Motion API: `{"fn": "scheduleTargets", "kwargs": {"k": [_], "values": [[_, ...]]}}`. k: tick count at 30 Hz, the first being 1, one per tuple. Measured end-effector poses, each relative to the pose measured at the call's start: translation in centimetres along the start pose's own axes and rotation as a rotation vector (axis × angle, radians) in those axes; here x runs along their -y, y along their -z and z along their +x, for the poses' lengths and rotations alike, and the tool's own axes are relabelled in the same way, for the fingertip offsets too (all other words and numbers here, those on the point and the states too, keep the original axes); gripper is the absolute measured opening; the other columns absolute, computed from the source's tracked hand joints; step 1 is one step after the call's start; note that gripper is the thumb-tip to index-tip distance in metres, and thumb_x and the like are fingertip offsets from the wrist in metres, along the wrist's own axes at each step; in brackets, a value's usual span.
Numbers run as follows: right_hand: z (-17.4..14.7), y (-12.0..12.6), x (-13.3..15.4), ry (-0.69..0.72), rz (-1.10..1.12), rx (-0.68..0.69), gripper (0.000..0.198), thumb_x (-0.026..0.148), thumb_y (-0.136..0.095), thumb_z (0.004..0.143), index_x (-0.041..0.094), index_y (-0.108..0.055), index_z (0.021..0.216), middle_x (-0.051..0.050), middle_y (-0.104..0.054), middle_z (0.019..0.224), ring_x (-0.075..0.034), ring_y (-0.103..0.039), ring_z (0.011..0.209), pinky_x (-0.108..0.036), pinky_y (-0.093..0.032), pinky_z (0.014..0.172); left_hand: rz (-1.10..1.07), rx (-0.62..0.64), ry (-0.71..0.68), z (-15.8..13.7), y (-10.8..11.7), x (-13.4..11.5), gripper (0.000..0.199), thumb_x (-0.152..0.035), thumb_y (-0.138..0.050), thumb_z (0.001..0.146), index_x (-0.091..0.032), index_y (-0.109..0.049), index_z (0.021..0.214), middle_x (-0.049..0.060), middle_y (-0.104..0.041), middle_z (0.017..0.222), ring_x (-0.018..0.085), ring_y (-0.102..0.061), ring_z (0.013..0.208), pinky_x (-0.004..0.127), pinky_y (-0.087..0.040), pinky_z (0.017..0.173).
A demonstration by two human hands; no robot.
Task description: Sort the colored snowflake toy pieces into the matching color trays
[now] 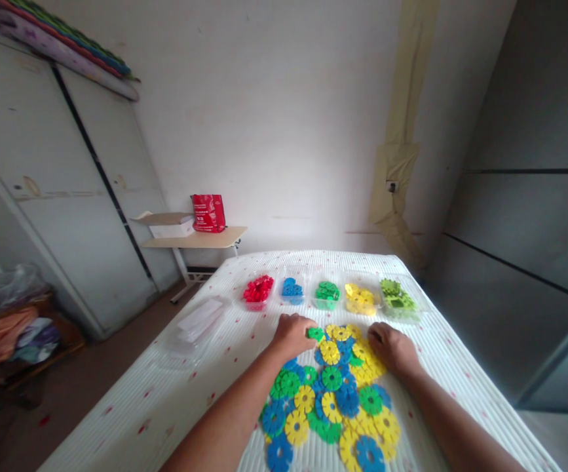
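My left hand is closed, its fingertips pinching a green notched plastic disc at the far left of a loose pile. On the pile's right side, my right hand has its fingers curled down beside yellow notched discs; whether anything is between them is hidden. Blue discs, green discs and more yellow ones overlap on the table between my forearms. Beyond my hands, clear tubs hold red pieces, blue pieces, green pieces, yellow pieces and light green pieces.
A white quilted cloth with red specks covers the table. To the left lies a clear plastic container with pale strips. Behind stands a small side table bearing a red bag and an open white box.
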State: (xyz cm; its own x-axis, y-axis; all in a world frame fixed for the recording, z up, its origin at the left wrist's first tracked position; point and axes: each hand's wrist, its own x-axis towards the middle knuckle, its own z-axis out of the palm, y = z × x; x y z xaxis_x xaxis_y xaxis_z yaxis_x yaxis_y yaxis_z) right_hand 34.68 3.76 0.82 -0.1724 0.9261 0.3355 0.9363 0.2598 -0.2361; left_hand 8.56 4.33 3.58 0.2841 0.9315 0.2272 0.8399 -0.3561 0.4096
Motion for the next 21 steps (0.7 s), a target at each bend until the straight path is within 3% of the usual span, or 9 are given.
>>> {"fn": "scheduleTargets", "kwargs": {"k": [10,17,21], "values": [[0.0,0.0,0.0,0.018,-0.015,-0.014,0.024,0.022,-0.038,0.083,0.020,-0.060,0.073,-0.003,-0.064,0.076,-0.014,-0.058,0.069,-0.021,-0.033,0.058,0.043,-0.145,-0.084,1.5,0.3,-0.1,0.021,-0.029,-0.065,0.067,-0.027,-0.072,0.087,0.001,-0.074,0.087,0.021,-0.064,0.084,0.032,-0.042,0.083],[0.0,-0.2,0.0,0.004,-0.019,-0.012,0.024,0.022,-0.039,0.082,0.020,-0.060,0.072,-0.003,-0.064,0.074,-0.013,-0.057,0.067,-0.021,-0.032,0.057,0.025,-0.293,-0.049,5.8,1.6,-1.5,0.030,-0.027,-0.061,0.075,-0.024,-0.066,0.104,0.003,-0.070,0.103,0.020,-0.060,0.098,0.032,-0.041,0.090],[0.0,-0.2,-0.1,0.007,-0.016,-0.016,0.024,0.021,-0.038,0.081,0.019,-0.060,0.070,-0.003,-0.063,0.072,-0.013,-0.056,0.065,-0.021,-0.032,0.056,0.024,-0.346,0.009,6.2,1.0,-1.7,0.029,-0.023,-0.056,0.078,-0.021,-0.064,0.106,0.006,-0.061,0.120,0.021,-0.053,0.111,0.034,-0.039,0.095]]}}
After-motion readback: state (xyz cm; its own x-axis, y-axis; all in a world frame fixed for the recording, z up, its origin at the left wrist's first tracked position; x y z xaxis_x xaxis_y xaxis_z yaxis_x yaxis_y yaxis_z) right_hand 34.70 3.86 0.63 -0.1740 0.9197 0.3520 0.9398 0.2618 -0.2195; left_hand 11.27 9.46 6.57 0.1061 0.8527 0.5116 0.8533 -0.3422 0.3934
